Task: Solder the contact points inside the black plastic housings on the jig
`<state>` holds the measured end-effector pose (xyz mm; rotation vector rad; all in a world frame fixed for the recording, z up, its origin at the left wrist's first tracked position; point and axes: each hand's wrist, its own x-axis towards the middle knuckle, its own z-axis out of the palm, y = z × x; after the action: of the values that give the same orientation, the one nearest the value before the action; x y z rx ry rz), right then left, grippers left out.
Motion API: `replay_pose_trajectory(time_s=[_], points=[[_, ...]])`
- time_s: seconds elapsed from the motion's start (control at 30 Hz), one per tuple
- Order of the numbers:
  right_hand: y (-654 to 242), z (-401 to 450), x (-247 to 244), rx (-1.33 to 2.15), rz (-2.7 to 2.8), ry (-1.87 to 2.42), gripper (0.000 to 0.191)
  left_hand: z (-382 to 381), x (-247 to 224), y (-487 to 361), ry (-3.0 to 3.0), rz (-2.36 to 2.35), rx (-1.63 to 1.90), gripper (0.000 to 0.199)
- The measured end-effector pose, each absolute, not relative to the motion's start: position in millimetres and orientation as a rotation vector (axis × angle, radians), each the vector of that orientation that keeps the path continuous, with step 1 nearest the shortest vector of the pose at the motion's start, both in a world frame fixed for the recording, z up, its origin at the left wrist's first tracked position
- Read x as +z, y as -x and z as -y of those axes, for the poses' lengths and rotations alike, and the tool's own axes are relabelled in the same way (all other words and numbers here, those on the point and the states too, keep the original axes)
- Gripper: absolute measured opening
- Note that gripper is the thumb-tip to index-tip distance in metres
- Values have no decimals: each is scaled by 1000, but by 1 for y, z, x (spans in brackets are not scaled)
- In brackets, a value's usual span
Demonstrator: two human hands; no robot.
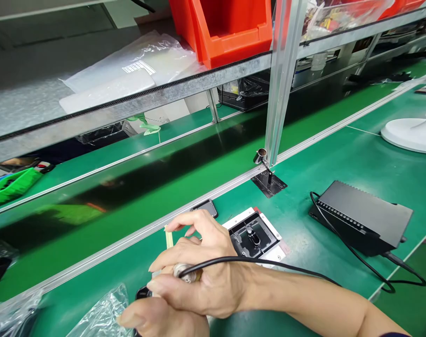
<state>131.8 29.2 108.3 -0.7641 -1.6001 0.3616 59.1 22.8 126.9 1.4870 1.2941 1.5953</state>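
My right hand [202, 267] is closed around a pen-like tool whose metal collar [184, 274] shows by the thumb; its black cable [286, 266] runs back over my wrist to the black power unit [362, 217]. A thin pale stick [169, 238] stands up by my fingers. My left hand [163, 320] sits just beneath, closed on a small black part [142, 293], mostly hidden. Behind my hands a white fixture [258, 234] holds a black frame with a small knob.
A dark phone-like piece [207, 207] lies by the conveyor rail [128, 236]. Clear plastic bags [100, 313] lie at the lower left. An aluminium post [279, 89] rises from the rail, orange bins [230, 28] on the shelf above. A white fan base [409, 135] stands far right.
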Motion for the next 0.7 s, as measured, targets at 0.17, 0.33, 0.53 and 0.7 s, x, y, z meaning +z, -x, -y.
replay_pose_trajectory(time_s=[0.17,0.33,0.53,0.7], points=[[-132,-30,116,487,1641,651,29,-22,123,-65,-1407,-1163,1693,79],[-139,-29,120,667,1667,613,35,-13,130,-66,-1352,-1206,1712,73],[-148,-32,124,760,1662,598,51,-11,123,-67,-1244,-1244,1623,80],[-145,-38,125,794,1639,640,39,-16,115,-61,-1275,-1435,1652,73]])
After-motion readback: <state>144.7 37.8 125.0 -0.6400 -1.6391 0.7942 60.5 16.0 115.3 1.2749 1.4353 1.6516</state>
